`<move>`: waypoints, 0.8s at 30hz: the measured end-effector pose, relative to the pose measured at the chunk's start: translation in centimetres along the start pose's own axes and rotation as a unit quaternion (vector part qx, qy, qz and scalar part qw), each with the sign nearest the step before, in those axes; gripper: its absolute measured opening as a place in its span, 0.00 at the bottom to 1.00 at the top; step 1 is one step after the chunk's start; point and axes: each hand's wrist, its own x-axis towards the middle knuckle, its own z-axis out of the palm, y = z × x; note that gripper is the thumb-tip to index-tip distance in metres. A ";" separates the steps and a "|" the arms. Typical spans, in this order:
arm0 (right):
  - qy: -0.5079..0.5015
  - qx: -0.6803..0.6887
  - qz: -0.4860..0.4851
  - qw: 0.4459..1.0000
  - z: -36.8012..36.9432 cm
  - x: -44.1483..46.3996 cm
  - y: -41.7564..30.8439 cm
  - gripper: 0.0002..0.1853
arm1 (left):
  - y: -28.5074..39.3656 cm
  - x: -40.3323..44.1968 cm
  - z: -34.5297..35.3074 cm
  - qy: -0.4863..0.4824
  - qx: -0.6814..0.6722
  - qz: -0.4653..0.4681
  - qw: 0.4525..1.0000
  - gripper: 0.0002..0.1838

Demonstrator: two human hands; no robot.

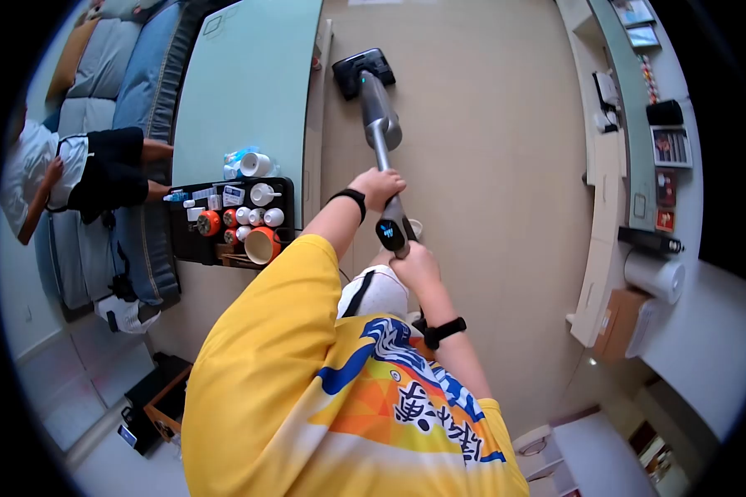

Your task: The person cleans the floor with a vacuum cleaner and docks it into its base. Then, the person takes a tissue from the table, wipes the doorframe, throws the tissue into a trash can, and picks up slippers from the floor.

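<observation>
The beige floor [489,157] stretches ahead of you, with the blue-grey sofa [145,83] far to your left and the pale green table [249,74] in front of it. On your right runs a long, low cabinet [603,240]. Another person [112,161], in a white top and black shorts, is at the sofa. Your grey vacuum cleaner [379,108] reaches straight out from you, its black floor head [350,76] on the floor just beside the table's right edge. A black tray [189,247] stands at the table's near end, carrying an orange container [262,246] and small white cups. Your left hand [379,189] is wrapped around the vacuum's tube; your right hand [414,265] grips its handle, nearer your body. Between them, a small display [389,231] glows blue.
</observation>
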 end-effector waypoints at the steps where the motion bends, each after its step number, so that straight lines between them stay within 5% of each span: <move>1: -0.001 0.005 -0.002 1.000 0.6 -1.8 1.9 0.12 | 1.8 -0.6 1.6 0.004 0.006 0.019 1.000 0.15; 7: 0.000 0.021 0.043 0.999 2.2 -17.2 15.2 0.12 | 17.5 -4.6 10.6 -0.037 -0.073 0.127 0.989 0.17; 10: 0.045 0.041 0.078 0.995 2.4 -26.7 21.5 0.17 | 26.7 -5.6 14.6 -0.151 -0.106 0.190 0.964 0.19; 15: 0.073 -0.009 0.192 0.979 2.6 -42.7 27.1 0.13 | 41.0 -8.8 19.6 -0.306 -0.169 0.300 0.888 0.20; 17: 0.111 -0.010 0.211 0.971 3.9 -48.8 30.3 0.12 | 46.2 -10.3 22.6 -0.300 -0.196 0.371 0.857 0.19; 24: 0.174 -0.155 0.335 0.913 2.4 -60.6 26.1 0.11 | 57.4 -16.1 24.6 -0.289 -0.243 0.494 0.783 0.20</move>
